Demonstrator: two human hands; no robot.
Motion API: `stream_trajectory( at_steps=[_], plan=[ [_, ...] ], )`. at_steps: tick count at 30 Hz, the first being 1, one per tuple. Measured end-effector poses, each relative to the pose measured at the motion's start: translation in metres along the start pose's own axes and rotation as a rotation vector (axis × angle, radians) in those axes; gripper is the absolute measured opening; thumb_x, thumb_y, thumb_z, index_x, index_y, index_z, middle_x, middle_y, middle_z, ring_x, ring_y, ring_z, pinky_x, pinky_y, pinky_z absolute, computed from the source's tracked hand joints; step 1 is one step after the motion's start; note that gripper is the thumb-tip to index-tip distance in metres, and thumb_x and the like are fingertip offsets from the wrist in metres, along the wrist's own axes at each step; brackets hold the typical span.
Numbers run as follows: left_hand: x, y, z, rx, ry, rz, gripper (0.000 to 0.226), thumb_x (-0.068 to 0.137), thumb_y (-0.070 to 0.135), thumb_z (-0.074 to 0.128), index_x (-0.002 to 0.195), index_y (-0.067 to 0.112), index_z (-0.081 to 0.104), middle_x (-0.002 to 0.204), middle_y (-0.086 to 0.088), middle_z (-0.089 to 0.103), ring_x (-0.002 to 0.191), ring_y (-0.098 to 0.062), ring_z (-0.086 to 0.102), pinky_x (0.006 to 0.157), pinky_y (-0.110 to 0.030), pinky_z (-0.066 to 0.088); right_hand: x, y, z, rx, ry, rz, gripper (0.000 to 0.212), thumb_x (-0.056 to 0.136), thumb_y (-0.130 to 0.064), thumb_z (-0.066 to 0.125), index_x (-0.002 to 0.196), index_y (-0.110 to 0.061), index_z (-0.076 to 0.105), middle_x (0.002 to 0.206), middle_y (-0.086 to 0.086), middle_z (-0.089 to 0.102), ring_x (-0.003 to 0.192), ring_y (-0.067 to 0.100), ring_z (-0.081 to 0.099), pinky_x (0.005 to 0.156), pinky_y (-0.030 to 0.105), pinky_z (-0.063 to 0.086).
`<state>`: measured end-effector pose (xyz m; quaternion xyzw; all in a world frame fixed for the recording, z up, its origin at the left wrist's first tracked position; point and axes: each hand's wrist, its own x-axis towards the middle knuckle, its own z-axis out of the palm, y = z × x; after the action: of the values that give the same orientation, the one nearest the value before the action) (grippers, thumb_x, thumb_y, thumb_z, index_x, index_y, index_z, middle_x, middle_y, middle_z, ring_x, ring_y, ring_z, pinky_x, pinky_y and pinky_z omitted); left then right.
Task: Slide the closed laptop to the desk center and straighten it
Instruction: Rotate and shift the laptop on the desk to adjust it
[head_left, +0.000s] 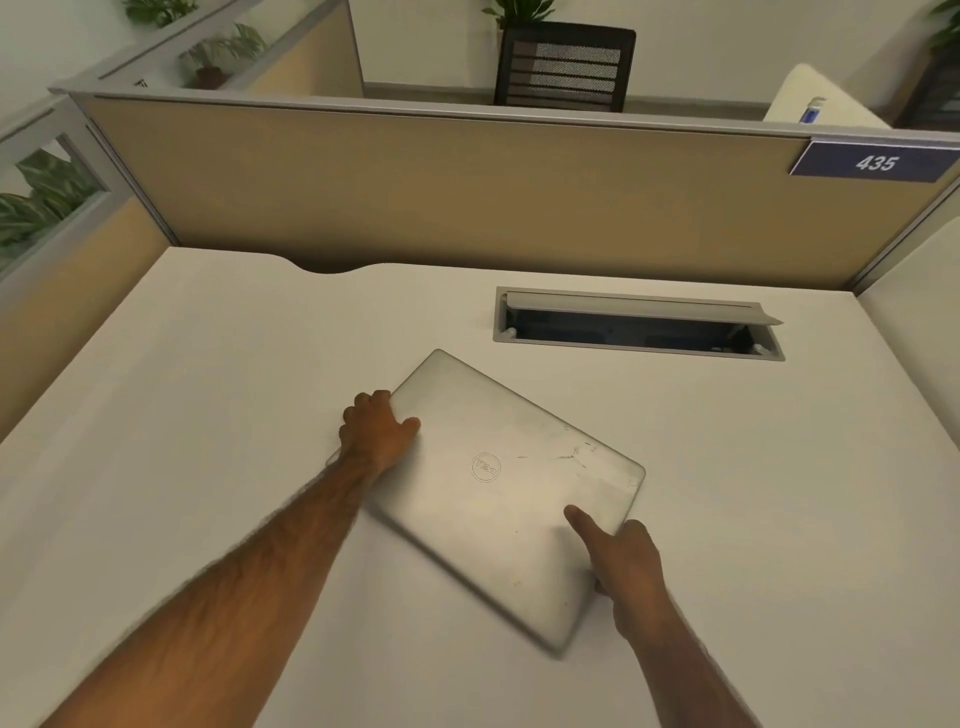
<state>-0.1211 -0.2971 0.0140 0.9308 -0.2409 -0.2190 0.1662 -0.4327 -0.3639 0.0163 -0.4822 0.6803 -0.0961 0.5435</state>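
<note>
A closed silver laptop (498, 493) lies flat on the white desk (208, 389), turned askew so its corners point toward the partition and toward me. My left hand (376, 428) grips its left edge, thumb on the lid and fingers curled over the side. My right hand (623, 556) holds the near right edge, thumb pressed on the lid and fingers under or beside the rim. The laptop's near left edge looks blurred.
An open cable tray (639, 325) with a raised flap is sunk into the desk just behind the laptop. A tan cubicle partition (441, 192) walls the back and sides, with a blue "435" sign (875, 162) at right. A black chair (566, 67) stands beyond.
</note>
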Motion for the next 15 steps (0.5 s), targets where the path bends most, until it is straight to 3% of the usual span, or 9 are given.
stream_trajectory(
  at_steps=[5, 8, 10, 12, 15],
  plan=[
    [0.013, -0.001, -0.003, -0.009, -0.042, -0.057, 0.067, 0.083, 0.051, 0.064, 0.141, 0.018, 0.051, 0.14, -0.013, 0.046, 0.131, -0.036, 0.043, 0.105, -0.044, 0.042, -0.001, 0.0, 0.0, 0.21, -0.021, 0.029, 0.062, 0.077, -0.051, 0.084, 0.121, -0.013, 0.063, 0.123, 0.013, 0.069, 0.103, 0.034, 0.07, 0.064, 0.034, 0.05],
    [0.017, -0.003, -0.003, -0.077, -0.017, -0.068, 0.066, 0.081, 0.052, 0.066, 0.139, 0.022, 0.053, 0.138, -0.012, 0.049, 0.13, -0.035, 0.045, 0.105, -0.043, 0.042, 0.001, 0.003, 0.004, 0.241, -0.009, 0.009, 0.065, 0.073, -0.049, 0.086, 0.122, -0.013, 0.063, 0.114, 0.01, 0.068, 0.087, 0.029, 0.062, 0.057, 0.03, 0.044],
    [0.018, -0.003, -0.003, -0.13, -0.027, -0.069, 0.068, 0.079, 0.056, 0.068, 0.138, 0.025, 0.053, 0.136, -0.011, 0.049, 0.13, -0.034, 0.043, 0.106, -0.042, 0.04, 0.003, 0.005, 0.006, 0.224, 0.022, -0.004, 0.063, 0.072, -0.048, 0.087, 0.118, -0.012, 0.063, 0.116, 0.011, 0.069, 0.09, 0.032, 0.063, 0.065, 0.035, 0.046],
    [0.017, -0.005, -0.003, -0.188, -0.038, -0.065, 0.07, 0.074, 0.06, 0.073, 0.134, 0.028, 0.054, 0.134, -0.009, 0.05, 0.13, -0.033, 0.043, 0.108, -0.044, 0.04, 0.004, 0.007, 0.007, 0.198, 0.033, -0.033, 0.058, 0.071, -0.047, 0.087, 0.115, -0.014, 0.067, 0.119, 0.013, 0.072, 0.107, 0.039, 0.067, 0.074, 0.042, 0.049],
    [0.015, -0.009, -0.003, -0.262, -0.022, -0.06, 0.067, 0.07, 0.058, 0.079, 0.126, 0.029, 0.058, 0.131, -0.009, 0.053, 0.128, -0.032, 0.044, 0.107, -0.046, 0.042, 0.003, 0.006, 0.006, 0.157, 0.041, -0.063, 0.059, 0.068, -0.047, 0.086, 0.114, -0.017, 0.067, 0.117, 0.007, 0.072, 0.124, 0.039, 0.061, 0.098, 0.057, 0.056]
  ],
)
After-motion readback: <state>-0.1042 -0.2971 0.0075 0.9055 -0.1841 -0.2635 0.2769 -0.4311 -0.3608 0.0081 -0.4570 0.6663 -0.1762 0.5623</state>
